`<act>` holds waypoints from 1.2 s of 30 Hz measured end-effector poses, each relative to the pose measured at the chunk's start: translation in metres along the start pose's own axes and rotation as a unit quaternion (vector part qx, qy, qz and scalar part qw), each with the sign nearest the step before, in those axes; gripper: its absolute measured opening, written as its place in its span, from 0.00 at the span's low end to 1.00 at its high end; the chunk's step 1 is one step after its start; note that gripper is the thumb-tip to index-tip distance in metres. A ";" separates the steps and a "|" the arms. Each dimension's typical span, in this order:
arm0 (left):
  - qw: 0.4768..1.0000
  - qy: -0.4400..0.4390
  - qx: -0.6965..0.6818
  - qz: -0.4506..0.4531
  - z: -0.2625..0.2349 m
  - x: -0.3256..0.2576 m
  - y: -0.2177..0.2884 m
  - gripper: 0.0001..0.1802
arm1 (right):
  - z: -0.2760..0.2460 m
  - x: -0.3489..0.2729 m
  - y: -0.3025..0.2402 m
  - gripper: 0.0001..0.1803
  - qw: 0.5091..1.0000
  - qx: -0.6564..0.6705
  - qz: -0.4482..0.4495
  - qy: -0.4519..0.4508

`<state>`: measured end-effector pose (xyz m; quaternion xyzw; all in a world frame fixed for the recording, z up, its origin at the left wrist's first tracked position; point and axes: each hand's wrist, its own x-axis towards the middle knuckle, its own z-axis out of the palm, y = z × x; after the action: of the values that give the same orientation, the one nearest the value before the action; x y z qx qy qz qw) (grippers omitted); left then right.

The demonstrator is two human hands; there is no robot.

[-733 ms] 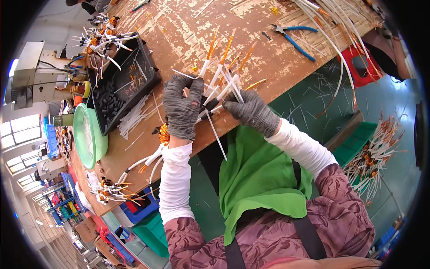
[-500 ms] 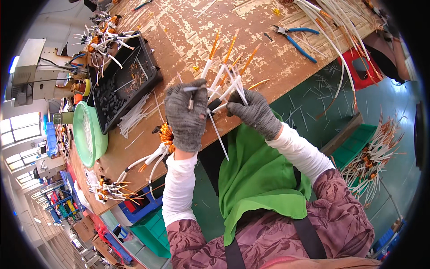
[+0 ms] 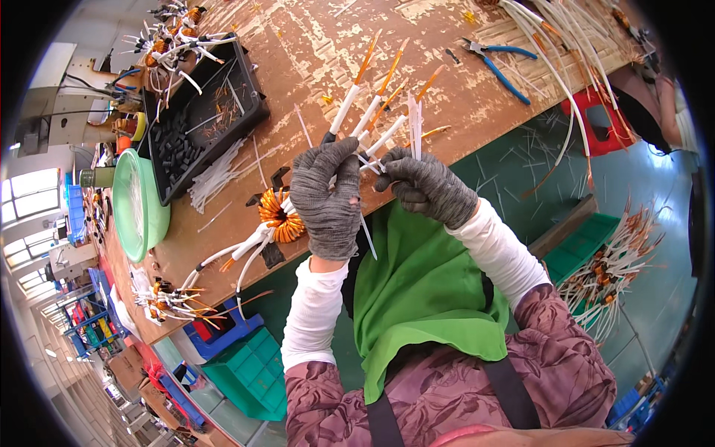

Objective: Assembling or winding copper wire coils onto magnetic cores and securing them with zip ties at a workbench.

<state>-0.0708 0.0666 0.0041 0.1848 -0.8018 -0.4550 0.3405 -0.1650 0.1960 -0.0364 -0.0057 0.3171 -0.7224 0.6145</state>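
Note:
My left hand (image 3: 326, 201), in a grey knit glove, is closed around the white-sleeved wire leads (image 3: 344, 109) of a copper-wound ring coil (image 3: 281, 216). Bare copper ends fan out beyond the fingers, pointing away from me. Opposite it, my gloved right hand (image 3: 430, 188) pinches a small bundle of thin translucent white strips (image 3: 415, 127) standing upright. Its fingertips also meet the leads, close to the left fingers. One slender white strip (image 3: 369, 237) hangs below the left hand. What sits between the fingertips is partly hidden.
At left, a black tray (image 3: 257, 112) holds short black tubes and scraps, near a light green bowl (image 3: 158, 223) and loose white strips (image 3: 216, 179). Blue-handled cutters (image 3: 500, 67) lie at the far right. More coils (image 3: 175, 302) rest along the table's left edge.
My left hand has moved slightly right, its fingers now wrapped over the leads. The right hand has drawn in its fingers, and its strips stand more upright. The coil shows more fully.

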 end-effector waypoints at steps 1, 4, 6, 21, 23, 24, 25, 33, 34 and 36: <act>0.998 0.024 0.030 0.046 0.003 0.000 -0.003 0.09 | -0.001 0.000 0.001 0.06 1.000 -0.001 0.000 0.001; 0.997 0.028 0.036 0.060 0.008 0.000 -0.004 0.10 | -0.004 0.001 0.003 0.06 1.000 -0.007 -0.003 0.010; 0.997 0.029 0.038 0.065 0.009 -0.001 -0.005 0.10 | -0.005 0.001 0.003 0.07 1.000 -0.014 -0.004 -0.005; 0.948 -0.091 0.184 0.244 -0.002 -0.013 -0.005 0.16 | -0.006 -0.011 0.010 0.10 0.935 -0.299 -0.188 0.020; 0.933 -0.075 0.227 0.268 -0.002 -0.016 -0.001 0.15 | 0.006 -0.018 0.000 0.11 0.940 -0.294 -0.176 -0.004; 0.933 -0.062 0.221 0.278 0.001 -0.014 -0.003 0.13 | 0.009 -0.020 -0.001 0.11 0.939 -0.295 -0.176 -0.005; 0.933 -0.060 0.222 0.278 0.003 -0.010 -0.008 0.13 | 0.013 -0.023 0.001 0.11 0.939 -0.300 -0.169 -0.010; 0.937 -0.099 0.254 0.217 -0.016 -0.005 -0.004 0.16 | 0.015 -0.055 -0.019 0.12 0.917 -0.374 -0.129 -0.058; 0.966 -0.074 0.191 0.158 -0.030 -0.008 0.004 0.16 | 0.016 -0.054 -0.030 0.11 0.909 -0.379 -0.174 -0.020; 0.985 -0.046 0.132 0.097 -0.064 -0.012 0.006 0.17 | 0.019 -0.040 -0.045 0.10 0.864 -0.434 -0.255 0.019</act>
<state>-0.0171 0.0387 0.0275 0.1281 -0.8837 -0.3180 0.3187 -0.1874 0.2248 0.0148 -0.3392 0.5975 -0.6432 0.3380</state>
